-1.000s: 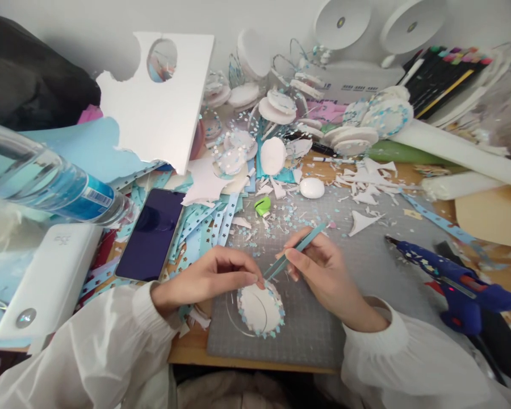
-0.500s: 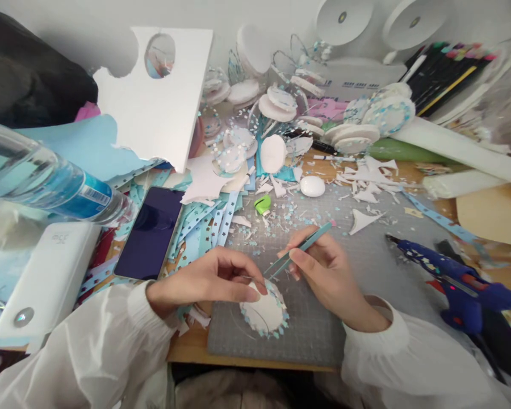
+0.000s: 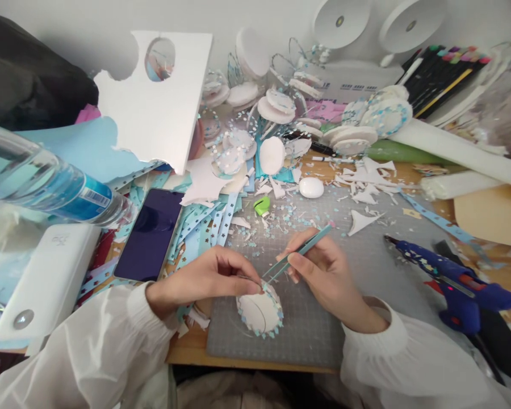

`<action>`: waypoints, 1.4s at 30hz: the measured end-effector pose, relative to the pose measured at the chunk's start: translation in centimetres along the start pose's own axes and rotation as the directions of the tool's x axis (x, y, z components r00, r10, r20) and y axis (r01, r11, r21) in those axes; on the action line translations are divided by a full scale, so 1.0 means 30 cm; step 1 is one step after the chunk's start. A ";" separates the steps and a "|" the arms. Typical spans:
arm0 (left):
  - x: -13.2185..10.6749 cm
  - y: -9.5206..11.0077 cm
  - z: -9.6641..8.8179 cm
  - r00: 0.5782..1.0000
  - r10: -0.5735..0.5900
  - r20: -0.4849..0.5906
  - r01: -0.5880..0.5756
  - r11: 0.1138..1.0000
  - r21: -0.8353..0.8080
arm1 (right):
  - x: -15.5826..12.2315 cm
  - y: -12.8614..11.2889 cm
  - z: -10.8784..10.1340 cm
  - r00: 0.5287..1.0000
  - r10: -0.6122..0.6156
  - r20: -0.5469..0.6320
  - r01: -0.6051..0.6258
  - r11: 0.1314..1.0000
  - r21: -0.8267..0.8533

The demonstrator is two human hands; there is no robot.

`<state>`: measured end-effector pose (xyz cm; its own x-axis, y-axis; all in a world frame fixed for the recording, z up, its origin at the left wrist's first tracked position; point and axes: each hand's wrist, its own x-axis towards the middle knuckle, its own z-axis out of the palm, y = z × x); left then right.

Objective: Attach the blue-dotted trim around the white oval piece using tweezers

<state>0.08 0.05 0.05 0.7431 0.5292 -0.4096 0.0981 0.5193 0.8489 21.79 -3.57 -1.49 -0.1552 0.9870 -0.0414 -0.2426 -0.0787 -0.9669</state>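
My left hand (image 3: 225, 275) pinches a thin wire at the upper edge of a white oval disc (image 3: 258, 315). Small blue and white paper pieces line the disc's rim, and part of the wire curves across its face. In my right hand (image 3: 321, 270) is a pair of teal tweezers (image 3: 304, 245), angled down to the left. Their tips are close to my left fingertips and the disc's top edge; whether they grip anything is too small to tell. Beneath lies a grey cutting mat (image 3: 298, 341), strewn with tiny paper bits.
A blue glue gun (image 3: 447, 272) lies at the right. Patterned paper strips (image 3: 204, 227), a phone (image 3: 151, 233), a white power bank (image 3: 46, 278) and a water bottle (image 3: 68, 184) are at the left. Behind are several decorated white discs (image 3: 276, 105), a green punch (image 3: 262, 205) and foam board (image 3: 162, 113).
The disc has shifted slightly left and tilted under my left fingers, which have closed nearer together. The tweezers stay near its top edge, with little movement.
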 end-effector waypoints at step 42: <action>0.006 -0.019 0.013 0.986 0.051 -0.157 -0.046 0.998 0.038 | 0.033 -0.056 -0.018 0.975 0.165 -0.150 -0.136 0.973 0.189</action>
<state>0.40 -0.41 -0.39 0.6338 0.6540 -0.4129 0.0889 0.4687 0.8789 22.58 -2.39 -0.05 -0.0480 0.9702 -0.2376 -0.3959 -0.2369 -0.8872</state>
